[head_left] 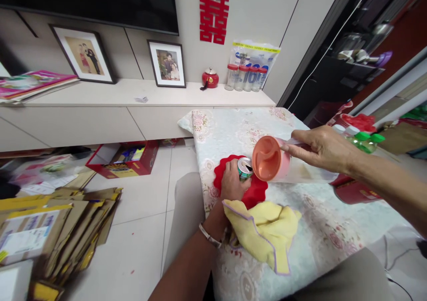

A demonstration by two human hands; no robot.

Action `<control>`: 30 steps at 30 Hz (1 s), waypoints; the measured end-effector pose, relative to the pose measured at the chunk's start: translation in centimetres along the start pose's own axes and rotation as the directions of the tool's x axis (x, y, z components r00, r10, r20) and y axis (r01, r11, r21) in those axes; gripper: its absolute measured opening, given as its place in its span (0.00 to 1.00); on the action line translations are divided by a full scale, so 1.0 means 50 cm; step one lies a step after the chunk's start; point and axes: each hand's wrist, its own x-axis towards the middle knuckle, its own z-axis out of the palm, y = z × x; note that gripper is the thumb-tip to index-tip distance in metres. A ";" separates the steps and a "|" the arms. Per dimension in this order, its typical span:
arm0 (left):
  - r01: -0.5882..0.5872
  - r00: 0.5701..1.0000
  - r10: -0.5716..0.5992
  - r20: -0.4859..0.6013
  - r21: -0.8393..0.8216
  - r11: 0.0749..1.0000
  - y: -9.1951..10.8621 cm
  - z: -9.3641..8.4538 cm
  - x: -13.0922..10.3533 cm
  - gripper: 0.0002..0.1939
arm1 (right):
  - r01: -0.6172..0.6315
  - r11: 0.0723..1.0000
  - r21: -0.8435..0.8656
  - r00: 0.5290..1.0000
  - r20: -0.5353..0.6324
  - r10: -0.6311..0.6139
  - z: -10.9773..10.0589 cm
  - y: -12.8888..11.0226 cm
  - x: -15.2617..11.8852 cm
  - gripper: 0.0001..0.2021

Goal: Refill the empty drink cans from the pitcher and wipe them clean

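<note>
My left hand (231,181) is closed around a green drinks can (245,169) with an open silver top. The can stands on a red scalloped mat (256,193). My right hand (315,147) grips the handle of a clear plastic pitcher (296,172) with an orange mouth. The pitcher lies tilted almost level, its mouth turned left and right beside the can's top. No stream shows between the two; a little liquid seems to lie in the pitcher. Close to my left wrist, a crumpled yellow cloth (267,229) with a purple edge rests on the table.
A floral cloth covers the table (230,127). Behind my right forearm stand green-capped bottles (367,140) and a red tin (355,189). Lidded jars (245,78) and picture frames (167,63) line the white cabinet (200,97). Flattened cardboard (76,229) and a red box (123,160) sit on the floor.
</note>
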 end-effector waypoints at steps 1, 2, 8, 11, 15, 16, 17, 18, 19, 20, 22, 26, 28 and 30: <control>0.001 1.000 -0.001 -0.001 -0.014 1.000 0.000 -0.001 0.000 0.23 | -0.009 1.000 -0.001 1.000 -0.010 0.009 0.001 0.004 -0.003 0.33; -0.005 1.000 0.005 -0.006 -0.030 1.000 -0.001 -0.002 -0.001 0.23 | -0.015 1.000 0.001 1.000 -0.022 0.015 0.002 0.007 -0.007 0.32; -0.052 0.998 0.047 -0.048 -0.102 0.993 -0.003 -0.003 -0.002 0.22 | -0.028 0.997 0.074 0.996 -0.079 0.034 0.005 0.005 -0.016 0.30; -0.049 0.997 0.047 -0.055 -0.039 0.998 0.003 -0.006 -0.004 0.21 | -0.045 0.993 0.111 0.996 -0.076 0.054 0.008 -0.001 -0.014 0.31; -0.002 0.998 0.002 -0.069 0.000 1.000 0.010 -0.010 -0.008 0.22 | -0.059 0.989 0.137 0.995 -0.067 0.069 0.012 -0.002 -0.011 0.31; 0.011 0.997 -0.010 -0.072 0.003 1.000 0.011 -0.010 -0.008 0.23 | -0.059 0.988 0.140 0.995 -0.069 0.069 0.013 -0.002 -0.011 0.32; 0.020 0.997 -0.019 -0.073 0.010 1.000 0.012 -0.011 -0.009 0.23 | -0.059 0.988 0.143 0.995 -0.073 0.070 0.013 0.000 -0.011 0.32; 0.026 0.997 -0.024 -0.074 0.023 0.999 0.013 -0.011 -0.009 0.23 | -0.060 0.988 0.145 0.994 -0.078 0.072 0.014 0.002 -0.012 0.32; 0.031 0.997 -0.028 -0.073 0.037 0.999 0.014 -0.012 -0.009 0.22 | -0.062 0.988 0.144 0.994 -0.081 0.074 0.014 0.004 -0.012 0.32; 0.034 0.997 -0.031 -0.070 0.049 0.998 0.015 -0.012 -0.009 0.22 | -0.062 0.988 0.140 0.994 -0.082 0.074 0.015 0.006 -0.013 0.32; 0.036 0.998 -0.032 -0.058 0.059 0.998 0.017 -0.014 -0.008 0.21 | -0.060 0.990 0.124 0.993 -0.090 0.071 0.018 0.012 -0.016 0.32; 0.064 0.998 -0.062 -0.029 0.058 0.996 0.023 -0.021 -0.008 0.21 | -0.053 0.993 0.103 0.991 -0.118 0.065 0.023 0.019 -0.021 0.31; 0.086 0.996 -0.086 -0.010 0.070 0.994 0.027 -0.025 -0.008 0.21 | -0.044 0.994 0.102 0.990 -0.129 0.058 0.023 0.019 -0.021 0.32; 0.087 0.996 -0.088 0.009 0.083 0.993 0.030 -0.029 -0.008 0.22 | -0.032 0.994 0.108 0.989 -0.139 0.047 0.021 0.016 -0.019 0.33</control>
